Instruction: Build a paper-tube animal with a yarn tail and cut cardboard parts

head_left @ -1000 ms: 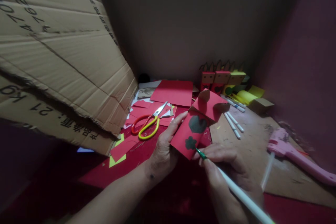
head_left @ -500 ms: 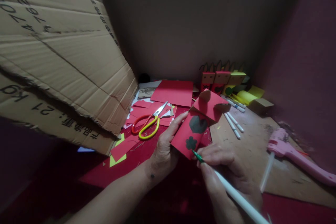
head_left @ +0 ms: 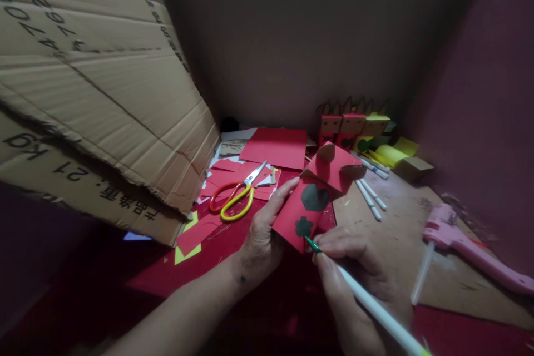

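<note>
My left hand [head_left: 262,239] is closed around a red paper figure [head_left: 292,208], a tube with a red box-like head and two brown ear-shaped pieces. Two dark green shapes show on the tube: a heart-like patch above and a small flower below. In my right hand [head_left: 354,267] is a white marker pen [head_left: 375,308], pinched near its green tip. That tip touches the lower right edge of the flower. The fingers of my left hand behind the tube are hidden.
Scissors [head_left: 237,200] with red and yellow handles lie on red paper scraps at left. A large cardboard sheet [head_left: 100,89] leans beyond. At right are a pink glue gun [head_left: 475,253], several white markers [head_left: 369,200], finished-looking paper figures [head_left: 352,122] and a yellow paper tube [head_left: 392,156].
The marker tip has shifted very slightly up and left along the flower's edge. The left hand and the paper figure stay nearly still.
</note>
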Motion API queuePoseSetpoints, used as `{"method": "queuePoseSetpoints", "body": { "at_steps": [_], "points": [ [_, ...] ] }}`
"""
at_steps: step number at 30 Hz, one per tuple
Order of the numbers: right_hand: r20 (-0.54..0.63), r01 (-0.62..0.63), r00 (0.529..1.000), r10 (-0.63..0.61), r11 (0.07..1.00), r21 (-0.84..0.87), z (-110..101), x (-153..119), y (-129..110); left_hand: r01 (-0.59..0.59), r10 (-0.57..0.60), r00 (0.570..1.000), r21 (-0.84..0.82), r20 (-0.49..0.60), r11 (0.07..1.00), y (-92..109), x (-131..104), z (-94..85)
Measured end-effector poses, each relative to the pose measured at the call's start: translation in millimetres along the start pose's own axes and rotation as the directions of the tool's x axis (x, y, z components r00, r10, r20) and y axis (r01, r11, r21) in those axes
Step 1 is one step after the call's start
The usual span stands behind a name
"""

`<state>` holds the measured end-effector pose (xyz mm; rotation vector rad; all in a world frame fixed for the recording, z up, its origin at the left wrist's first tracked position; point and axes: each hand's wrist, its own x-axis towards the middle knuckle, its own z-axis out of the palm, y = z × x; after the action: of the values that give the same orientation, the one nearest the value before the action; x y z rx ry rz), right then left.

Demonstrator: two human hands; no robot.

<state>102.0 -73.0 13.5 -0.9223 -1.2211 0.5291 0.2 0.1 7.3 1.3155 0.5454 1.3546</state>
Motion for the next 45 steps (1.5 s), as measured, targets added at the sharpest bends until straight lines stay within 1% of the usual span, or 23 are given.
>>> {"method": "queuePoseSetpoints", "body": {
  "at_steps": [2, 7, 8, 10, 12, 13, 16, 18, 20, 23, 25, 27, 29, 31, 33, 35, 37, 41, 42, 43, 45],
  "points": [
    [0.0, -0.006, 1.0, 0.006, 1.0, 0.004, 1, 1, 0, 0.014, -0.014, 1.0, -0.022, -0.003, 1.0, 1, 0, 0.5],
    [-0.006, -0.005, 1.0, 0.005, 1.0, 0.005, 0, 1, -2, -0.016, 0.015, 1.0, 0.037, 0.013, 0.999, 2, 0, 0.3],
    [0.004, -0.004, 1.0, 0.004, 1.0, 0.007, -1, 1, -2, -0.014, 0.014, 1.0, 0.029, 0.014, 0.999, 2, 0, 0.3],
    [0.063, -0.023, 0.998, 0.021, 0.999, 0.036, -3, 0, -1, -0.003, 0.003, 1.0, -0.011, 0.0, 1.0, 0, 0, 0.5],
    [0.112, -0.052, 0.993, 0.04, 0.993, 0.104, -5, 0, 0, 0.011, -0.011, 1.0, -0.051, -0.009, 0.999, -1, 0, 0.6],
    [0.113, -0.064, 0.992, 0.048, 0.987, 0.146, -6, 0, 1, 0.022, -0.023, 1.0, -0.073, -0.009, 0.997, -2, 0, 0.6],
    [0.036, -0.052, 0.998, 0.045, 0.972, 0.231, -6, 0, 1, 0.056, -0.056, 0.998, -0.106, 0.0, 0.993, -2, 0, 0.1],
    [0.002, -0.032, 0.999, 0.033, 0.975, 0.22, -4, 1, 1, 0.045, -0.044, 0.999, -0.085, 0.004, 0.995, -1, 0, -0.8],
    [-0.019, -0.026, 0.999, 0.03, 0.983, 0.181, -3, 1, 1, 0.015, -0.015, 1.0, -0.027, 0.013, 1.0, -1, 0, -1.7],
    [-0.02, -0.02, 1.0, 0.024, 0.988, 0.156, -1, 2, 1, -0.011, 0.011, 1.0, 0.01, 0.01, 1.0, 0, 1, -1.1],
    [-0.02, -0.024, 0.999, 0.028, 0.985, 0.17, -1, 2, 2, 0.021, -0.022, 0.999, -0.038, -0.026, 0.999, 1, 2, 0.8],
    [-0.026, -0.038, 0.999, 0.044, 0.98, 0.197, -1, 2, 2, 0.079, -0.087, 0.994, -0.111, -0.069, 0.991, 3, 2, 3.1],
    [-0.035, -0.043, 0.998, 0.052, 0.975, 0.218, -3, 2, 2, 0.11, -0.124, 0.989, -0.161, -0.085, 0.981, 4, 3, 4.4],
    [-0.061, -0.059, 0.995, 0.075, 0.974, 0.22, -6, 2, 2, 0.091, -0.104, 0.992, -0.178, -0.067, 0.98, 4, 3, 4.1],
    [-0.107, -0.088, 0.988, 0.113, 0.972, 0.217, -9, 2, 3, 0.053, -0.063, 0.996, -0.155, -0.059, 0.986, 4, 3, 2.3],
    [-0.129, -0.115, 0.981, 0.144, 0.97, 0.213, -11, 3, 4, 0.025, -0.034, 0.996, -0.108, -0.079, 0.994, 2, 4, -0.3],
    [-0.13, -0.122, 0.98, 0.148, 0.974, 0.192, -13, 6, 3, 0.008, -0.015, 0.993, -0.063, -0.115, 0.998, -1, 6, -3.5],
    [-0.181, -0.141, 0.972, 0.152, 0.988, 0.068, -17, 18, -5, -0.037, 0.039, 0.988, 0.02, -0.15, 0.999, -7, 16, -10.6],
    [-0.177, -0.13, 0.975, 0.135, 0.991, 0.037, -19, 23, -6, -0.054, 0.06, 0.987, 0.04, -0.152, 0.998, -8, 20, -12.2],
    [-0.149, -0.105, 0.983, 0.105, 0.994, 0.011, -20, 28, -8, -0.072, 0.079, 0.985, 0.05, -0.153, 0.996, -9, 25, -13.6],
    [-0.051, -0.027, 0.998, 0.026, 0.999, -0.028, -25, 39, -8, -0.1, 0.106, 0.983, 0.05, -0.147, 0.994, -9, 37, -15.0]
  ]
}}
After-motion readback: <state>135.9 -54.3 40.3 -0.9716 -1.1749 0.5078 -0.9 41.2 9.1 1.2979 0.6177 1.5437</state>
